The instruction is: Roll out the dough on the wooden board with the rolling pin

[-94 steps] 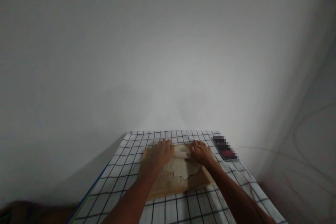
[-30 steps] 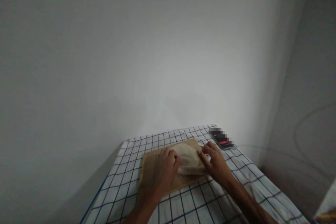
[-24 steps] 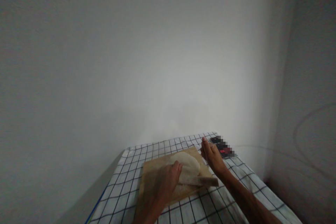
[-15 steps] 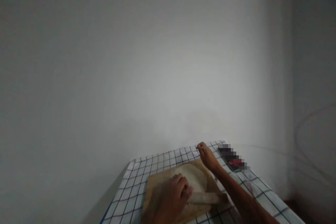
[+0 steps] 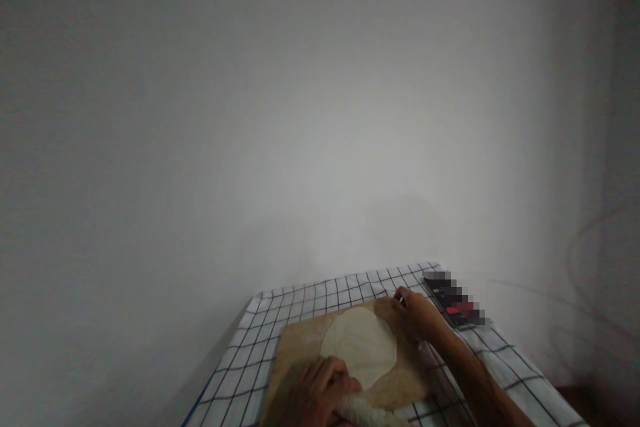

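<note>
A flat round sheet of dough (image 5: 363, 343) lies on a wooden board (image 5: 300, 340). My left hand (image 5: 323, 383), at the near left of the dough, is closed around a pale rolling pin (image 5: 370, 412). The pin lies near the board's front edge, partly outside the picture, and its left end is hidden by the hand. Over the board's far right corner is my right hand (image 5: 416, 310), its fingers bent and pinched together. Whether something small is between them cannot be made out.
The board rests on a white tablecloth (image 5: 295, 303) with dark checked lines. A dark phone-like device (image 5: 450, 303) with a red patch lies right of my right forearm, partly blurred out. A pale wall (image 5: 320, 147) stands behind the table.
My right hand has come down from above the far edge to the board's far right corner. My left hand and the rolling pin have moved nearer, uncovering more of the dough.
</note>
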{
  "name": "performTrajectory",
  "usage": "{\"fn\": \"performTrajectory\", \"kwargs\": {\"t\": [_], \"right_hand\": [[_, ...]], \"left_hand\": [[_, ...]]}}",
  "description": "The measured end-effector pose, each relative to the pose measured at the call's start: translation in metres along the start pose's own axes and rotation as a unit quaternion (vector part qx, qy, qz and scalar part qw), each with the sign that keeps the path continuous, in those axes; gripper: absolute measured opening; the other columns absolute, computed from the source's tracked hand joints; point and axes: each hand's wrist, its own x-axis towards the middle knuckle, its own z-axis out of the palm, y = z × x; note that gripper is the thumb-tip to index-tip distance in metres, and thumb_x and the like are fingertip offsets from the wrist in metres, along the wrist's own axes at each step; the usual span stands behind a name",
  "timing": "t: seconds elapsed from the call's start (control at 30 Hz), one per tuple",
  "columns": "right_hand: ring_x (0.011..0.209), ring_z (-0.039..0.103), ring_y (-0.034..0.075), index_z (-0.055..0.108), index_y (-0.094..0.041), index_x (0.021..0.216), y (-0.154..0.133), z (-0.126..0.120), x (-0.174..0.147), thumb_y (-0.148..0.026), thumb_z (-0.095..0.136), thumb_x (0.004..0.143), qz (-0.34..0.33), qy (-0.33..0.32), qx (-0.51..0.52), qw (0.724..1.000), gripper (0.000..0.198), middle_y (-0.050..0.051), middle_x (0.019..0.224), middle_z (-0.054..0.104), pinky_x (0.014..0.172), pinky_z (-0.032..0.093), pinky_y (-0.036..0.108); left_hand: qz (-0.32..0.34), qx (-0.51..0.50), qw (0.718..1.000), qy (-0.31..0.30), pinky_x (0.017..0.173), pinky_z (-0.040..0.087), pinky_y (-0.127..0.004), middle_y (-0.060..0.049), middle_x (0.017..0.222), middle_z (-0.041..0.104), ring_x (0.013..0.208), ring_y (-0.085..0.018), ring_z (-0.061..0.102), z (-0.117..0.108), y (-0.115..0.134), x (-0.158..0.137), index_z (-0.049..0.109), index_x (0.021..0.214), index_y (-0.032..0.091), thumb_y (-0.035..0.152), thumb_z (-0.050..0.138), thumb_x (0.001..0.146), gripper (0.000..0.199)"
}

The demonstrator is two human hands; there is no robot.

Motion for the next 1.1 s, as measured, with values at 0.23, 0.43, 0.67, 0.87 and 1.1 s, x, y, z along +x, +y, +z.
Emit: {"fn": "performTrajectory", "kwargs": {"t": [0.23,0.43,0.67,0.87,1.1], "right_hand": [[0.091,0.071,0.023,0.066,-0.022,0.102,-0.001,0.008,-0.003,-0.042,0.044,0.099,0.006,0.007,-0.016,1.000,0.030,0.010,0.096,0.076,0.073,0.041,0.029],[0.095,0.070,0.024,0.065,-0.020,0.109,-0.006,0.023,0.003,-0.040,0.041,0.099,-0.043,0.009,0.051,0.998,0.033,0.011,0.100,0.076,0.079,0.045,0.031],[0.126,0.058,0.025,0.064,-0.016,0.127,-0.002,0.039,0.007,-0.055,0.030,0.100,-0.118,0.042,0.194,0.973,0.058,0.014,0.132,0.065,0.109,0.041,0.035],[0.122,0.059,0.023,0.066,-0.019,0.121,-0.019,0.023,-0.003,-0.054,0.023,0.103,-0.131,0.066,0.183,0.972,0.058,0.012,0.128,0.066,0.107,0.042,0.033],[0.096,0.066,0.020,0.067,-0.025,0.098,-0.071,0.027,-0.026,-0.034,0.032,0.105,-0.170,0.040,-0.061,0.983,0.037,0.007,0.105,0.070,0.086,0.046,0.030]], "left_hand": [[-0.046,-0.011,0.999,0.017,0.094,0.046,-0.034,0.003,0.123,0.064,0.110,-0.023,0.059,-0.004,-0.014,-0.002,0.064,0.122,0.042,0.044,0.083,0.076,0.049],[-0.142,-0.027,0.986,0.088,0.097,0.043,-0.037,0.002,0.121,0.066,0.114,-0.025,0.058,-0.005,-0.038,0.005,0.069,0.116,0.039,0.043,0.078,0.081,0.036],[-0.163,-0.047,0.978,0.118,0.097,0.042,-0.037,-0.001,0.118,0.066,0.113,-0.026,0.058,0.000,-0.057,0.044,0.070,0.116,0.035,0.046,0.077,0.080,0.038],[-0.129,-0.077,0.978,0.142,0.098,0.040,-0.038,-0.001,0.118,0.065,0.114,-0.025,0.056,-0.008,-0.070,0.045,0.067,0.114,0.030,0.042,0.077,0.079,0.038],[-0.159,-0.102,0.967,0.173,0.091,0.043,-0.034,-0.002,0.108,0.068,0.103,-0.023,0.060,0.002,-0.074,0.043,0.065,0.102,0.026,0.039,0.074,0.079,0.029]]}}
